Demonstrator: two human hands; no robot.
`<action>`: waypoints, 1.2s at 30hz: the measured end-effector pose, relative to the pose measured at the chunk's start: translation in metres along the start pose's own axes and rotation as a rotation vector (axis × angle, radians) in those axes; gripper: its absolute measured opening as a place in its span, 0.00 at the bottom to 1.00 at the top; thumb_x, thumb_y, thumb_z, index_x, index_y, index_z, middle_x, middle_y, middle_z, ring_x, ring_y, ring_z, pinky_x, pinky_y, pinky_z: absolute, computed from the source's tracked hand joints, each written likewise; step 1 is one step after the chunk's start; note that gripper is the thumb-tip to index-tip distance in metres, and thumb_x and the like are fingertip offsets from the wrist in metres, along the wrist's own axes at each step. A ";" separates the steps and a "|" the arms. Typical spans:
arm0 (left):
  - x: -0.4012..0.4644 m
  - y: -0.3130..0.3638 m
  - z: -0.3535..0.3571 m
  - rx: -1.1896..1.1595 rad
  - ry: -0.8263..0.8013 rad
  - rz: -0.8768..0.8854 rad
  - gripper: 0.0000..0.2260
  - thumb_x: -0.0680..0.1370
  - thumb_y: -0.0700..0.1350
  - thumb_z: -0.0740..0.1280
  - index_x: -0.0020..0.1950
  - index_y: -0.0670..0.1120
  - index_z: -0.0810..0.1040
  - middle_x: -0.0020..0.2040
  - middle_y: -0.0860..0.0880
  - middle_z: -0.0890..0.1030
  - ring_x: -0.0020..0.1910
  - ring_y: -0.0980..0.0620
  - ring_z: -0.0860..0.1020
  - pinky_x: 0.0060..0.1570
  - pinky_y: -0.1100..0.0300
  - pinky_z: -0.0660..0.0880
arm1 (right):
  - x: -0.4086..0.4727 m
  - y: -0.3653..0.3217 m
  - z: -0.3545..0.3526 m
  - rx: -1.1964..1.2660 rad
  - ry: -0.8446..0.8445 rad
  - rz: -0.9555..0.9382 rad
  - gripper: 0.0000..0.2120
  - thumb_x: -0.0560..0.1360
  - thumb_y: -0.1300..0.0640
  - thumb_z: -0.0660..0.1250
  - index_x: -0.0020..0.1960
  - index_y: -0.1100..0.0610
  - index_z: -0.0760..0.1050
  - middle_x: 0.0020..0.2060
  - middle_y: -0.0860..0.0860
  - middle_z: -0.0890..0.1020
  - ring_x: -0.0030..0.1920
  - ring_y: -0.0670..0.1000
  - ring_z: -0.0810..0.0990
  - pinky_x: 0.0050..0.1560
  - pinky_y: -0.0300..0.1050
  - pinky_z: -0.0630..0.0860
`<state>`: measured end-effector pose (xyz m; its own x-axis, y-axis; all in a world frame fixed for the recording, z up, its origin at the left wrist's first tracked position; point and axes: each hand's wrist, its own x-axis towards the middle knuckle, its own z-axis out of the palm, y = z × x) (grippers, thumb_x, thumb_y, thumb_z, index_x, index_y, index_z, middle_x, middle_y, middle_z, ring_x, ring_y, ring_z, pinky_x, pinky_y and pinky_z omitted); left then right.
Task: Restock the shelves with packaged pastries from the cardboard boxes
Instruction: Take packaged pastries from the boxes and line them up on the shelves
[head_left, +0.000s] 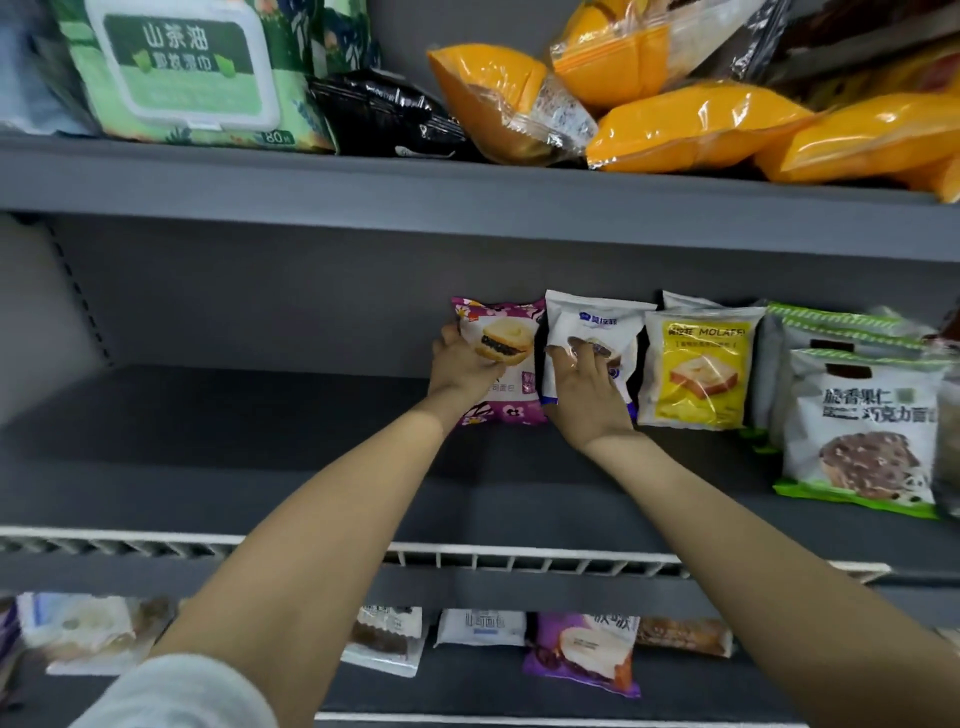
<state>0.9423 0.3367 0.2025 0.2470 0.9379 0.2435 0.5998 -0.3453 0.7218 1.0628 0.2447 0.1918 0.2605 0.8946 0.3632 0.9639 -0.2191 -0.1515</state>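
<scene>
On the middle grey shelf (234, 441) a row of packaged pastries stands upright against the back wall. My left hand (460, 366) grips the left side of a purple flowered pastry pack (511, 332) at the row's left end. My right hand (584, 397) presses flat with spread fingers on a white-and-blue pastry pack (592, 325) just to its right. A yellow toast pack (698, 366) follows, then green-edged white chocolate bread packs (862, 431) at the far right. No cardboard box is in view.
The top shelf holds a green wet-wipes pack (182, 73), a black bag (384, 117) and several orange bags (691, 124). The lower shelf holds several pastry packs (582, 652). A white wire rail (519, 558) runs along the middle shelf's front edge.
</scene>
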 end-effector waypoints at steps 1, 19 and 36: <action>-0.007 -0.001 -0.004 -0.022 0.020 -0.002 0.30 0.75 0.44 0.69 0.72 0.40 0.59 0.70 0.41 0.64 0.70 0.44 0.64 0.66 0.56 0.64 | -0.004 -0.004 -0.003 0.033 -0.018 -0.015 0.32 0.74 0.62 0.65 0.74 0.56 0.56 0.73 0.57 0.57 0.73 0.59 0.56 0.69 0.51 0.62; -0.311 -0.133 -0.235 0.450 0.401 -0.397 0.09 0.78 0.47 0.62 0.49 0.43 0.78 0.36 0.46 0.79 0.38 0.45 0.77 0.33 0.58 0.66 | -0.167 -0.280 -0.009 0.659 -0.332 -0.696 0.11 0.76 0.62 0.61 0.54 0.56 0.79 0.50 0.55 0.82 0.51 0.55 0.79 0.50 0.49 0.76; -0.656 -0.480 -0.413 0.295 0.160 -1.168 0.09 0.77 0.44 0.62 0.50 0.39 0.78 0.48 0.38 0.79 0.52 0.41 0.77 0.46 0.56 0.71 | -0.471 -0.634 0.148 0.502 -1.031 -0.961 0.11 0.75 0.63 0.63 0.57 0.62 0.77 0.55 0.59 0.79 0.56 0.59 0.78 0.55 0.48 0.73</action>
<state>0.1776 -0.0990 -0.0362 -0.6423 0.6752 -0.3626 0.5534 0.7359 0.3901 0.3201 0.0197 -0.0196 -0.8043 0.5373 -0.2538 0.5649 0.5587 -0.6073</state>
